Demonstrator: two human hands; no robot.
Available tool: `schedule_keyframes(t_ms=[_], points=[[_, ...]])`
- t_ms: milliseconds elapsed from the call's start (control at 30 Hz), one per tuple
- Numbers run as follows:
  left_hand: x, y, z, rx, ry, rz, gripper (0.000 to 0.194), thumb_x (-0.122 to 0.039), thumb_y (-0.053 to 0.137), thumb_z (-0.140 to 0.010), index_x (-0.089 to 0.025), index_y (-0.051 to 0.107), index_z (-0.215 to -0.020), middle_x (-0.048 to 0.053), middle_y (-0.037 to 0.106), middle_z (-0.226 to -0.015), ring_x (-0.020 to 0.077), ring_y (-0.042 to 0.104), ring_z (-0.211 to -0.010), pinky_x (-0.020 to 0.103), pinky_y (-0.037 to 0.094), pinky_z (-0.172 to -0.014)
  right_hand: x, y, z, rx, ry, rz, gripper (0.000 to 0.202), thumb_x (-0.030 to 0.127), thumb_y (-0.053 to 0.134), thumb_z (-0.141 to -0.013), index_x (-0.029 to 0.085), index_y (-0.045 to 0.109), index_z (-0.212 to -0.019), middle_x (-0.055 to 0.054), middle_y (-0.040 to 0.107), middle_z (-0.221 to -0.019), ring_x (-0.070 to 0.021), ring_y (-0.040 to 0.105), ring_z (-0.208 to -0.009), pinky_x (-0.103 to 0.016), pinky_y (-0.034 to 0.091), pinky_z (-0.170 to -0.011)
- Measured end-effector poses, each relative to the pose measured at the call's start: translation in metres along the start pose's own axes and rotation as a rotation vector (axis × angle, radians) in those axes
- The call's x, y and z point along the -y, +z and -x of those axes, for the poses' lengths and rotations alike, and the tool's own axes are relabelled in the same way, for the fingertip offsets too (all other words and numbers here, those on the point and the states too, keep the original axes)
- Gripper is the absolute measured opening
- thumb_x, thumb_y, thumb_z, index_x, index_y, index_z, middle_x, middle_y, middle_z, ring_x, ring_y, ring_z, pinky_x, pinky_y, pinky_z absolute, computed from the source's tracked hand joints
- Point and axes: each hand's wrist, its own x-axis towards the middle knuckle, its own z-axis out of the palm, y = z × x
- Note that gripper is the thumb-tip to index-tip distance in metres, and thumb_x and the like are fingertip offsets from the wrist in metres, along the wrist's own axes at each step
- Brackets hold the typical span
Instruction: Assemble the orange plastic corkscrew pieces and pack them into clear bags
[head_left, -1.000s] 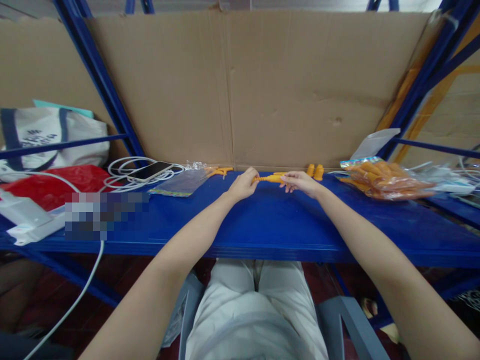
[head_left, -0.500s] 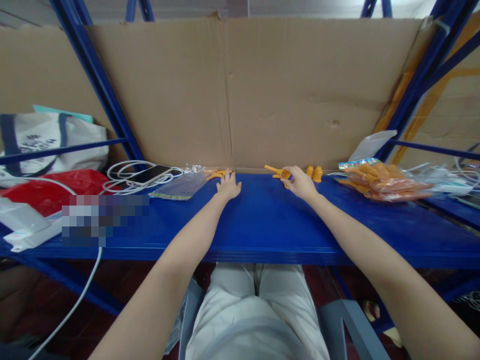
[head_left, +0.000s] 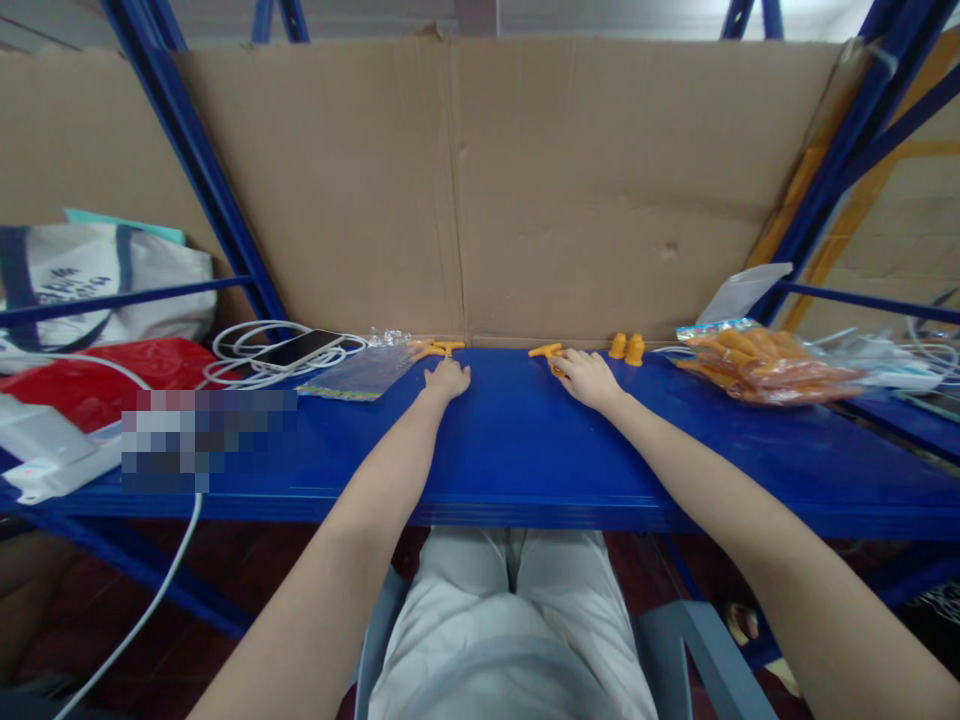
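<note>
My left hand (head_left: pixel 448 380) rests on the blue shelf (head_left: pixel 517 440), its thumb apart from the fingers, just in front of orange T-shaped pieces (head_left: pixel 448 346). These lie at the mouth of a clear plastic bag (head_left: pixel 364 370). To the right, my right hand (head_left: pixel 589 377) lies over the lower end of another orange T-shaped piece (head_left: pixel 545 351), its fingers bent around that end; the crossbar sticks out to the left. Two small orange caps (head_left: pixel 634 350) stand upright behind my right hand, near the cardboard wall.
A plastic bag of orange pieces (head_left: pixel 765 362) sits on the right. At the left are a phone (head_left: pixel 300 350), coiled white cable (head_left: pixel 225 372), a red bag (head_left: pixel 150 370), a white power strip (head_left: pixel 67 480) and a cloth bag (head_left: pixel 142 280). Cardboard (head_left: pixel 562 180) stands behind.
My left hand has drawn back slightly, uncovering the orange pieces behind it. My right hand has lowered and turned palm down, and the orange piece there now lies flatter on the shelf.
</note>
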Motion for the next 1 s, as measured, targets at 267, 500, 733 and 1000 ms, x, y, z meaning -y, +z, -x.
schedule_keyframes(t_ms=[267, 500, 733, 1000], points=[[0.001, -0.001, -0.001, -0.062, 0.030, -0.018, 0.040, -0.029, 0.038, -0.095, -0.012, 0.071, -0.108, 0.022, 0.067, -0.124, 0.0327, 0.064, -0.116, 0.044, 0.050, -0.099, -0.004, 0.001, -0.001, -0.007, 0.050, -0.132, 0.034, 0.026, 0.043, -0.098, 0.017, 0.068, -0.119, -0.016, 0.067, -0.119, -0.0286, 0.060, -0.110, -0.036, 0.042, -0.082], [-0.006, -0.004, -0.001, -0.091, 0.121, -0.066, 0.037, -0.024, 0.040, -0.094, -0.010, 0.075, -0.099, 0.018, 0.074, -0.108, 0.0287, 0.069, -0.106, 0.034, 0.052, -0.093, -0.032, 0.005, 0.001, -0.125, 0.247, -0.207, 0.033, 0.020, 0.044, -0.094, 0.015, 0.069, -0.116, -0.016, 0.066, -0.120, -0.0295, 0.060, -0.112, -0.039, 0.047, -0.089], [-0.015, -0.008, 0.004, -0.080, 0.235, -0.016, 0.034, -0.020, 0.043, -0.093, -0.012, 0.076, -0.092, 0.015, 0.076, -0.102, 0.0265, 0.069, -0.104, 0.031, 0.052, -0.091, -0.076, 0.015, 0.011, -0.200, 0.552, -0.227, 0.038, 0.020, 0.046, -0.089, 0.013, 0.066, -0.121, -0.019, 0.062, -0.126, -0.0323, 0.058, -0.116, -0.044, 0.049, -0.094], [-0.028, -0.013, 0.012, -0.037, 0.476, 0.072, 0.028, -0.023, 0.050, -0.092, -0.015, 0.071, -0.076, 0.009, 0.075, -0.085, 0.0221, 0.071, -0.086, 0.029, 0.051, -0.080, -0.107, 0.026, 0.026, -0.066, 0.766, -0.380, 0.054, 0.017, 0.054, -0.090, 0.013, 0.047, -0.143, -0.022, 0.041, -0.153, -0.0354, 0.043, -0.138, -0.047, 0.042, -0.105]])
